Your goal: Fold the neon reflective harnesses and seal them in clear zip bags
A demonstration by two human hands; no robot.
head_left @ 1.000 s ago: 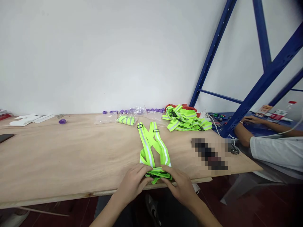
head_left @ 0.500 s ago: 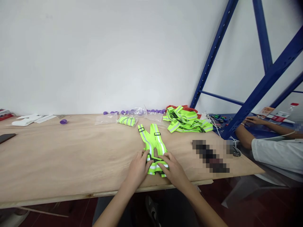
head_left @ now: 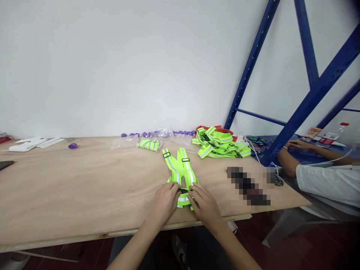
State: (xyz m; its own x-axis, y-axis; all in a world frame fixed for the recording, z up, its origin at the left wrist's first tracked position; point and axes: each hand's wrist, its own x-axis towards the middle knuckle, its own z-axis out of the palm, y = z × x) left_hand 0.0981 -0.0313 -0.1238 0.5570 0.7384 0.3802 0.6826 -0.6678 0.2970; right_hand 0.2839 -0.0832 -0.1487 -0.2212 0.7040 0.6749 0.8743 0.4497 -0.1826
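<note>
Head view: we are pressing our left hand (head_left: 164, 200) and right hand (head_left: 204, 202) flat, fingers spread and gripping nothing, onto the folded near end of a neon-yellow reflective strap vest (head_left: 181, 173) lying on the pale plywood table (head_left: 84, 187) near its front edge. A heap of similar yellow vests (head_left: 219, 144) is lying further back. A co-worker's arm (head_left: 292, 157) is resting at right.

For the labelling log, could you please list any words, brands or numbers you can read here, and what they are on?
None can be read.
Red and white packets on the blue shelf: print too small and blurred.
White papers at the table's far left: no legible text.
Reflective vest under the hands: no label visible.
</note>
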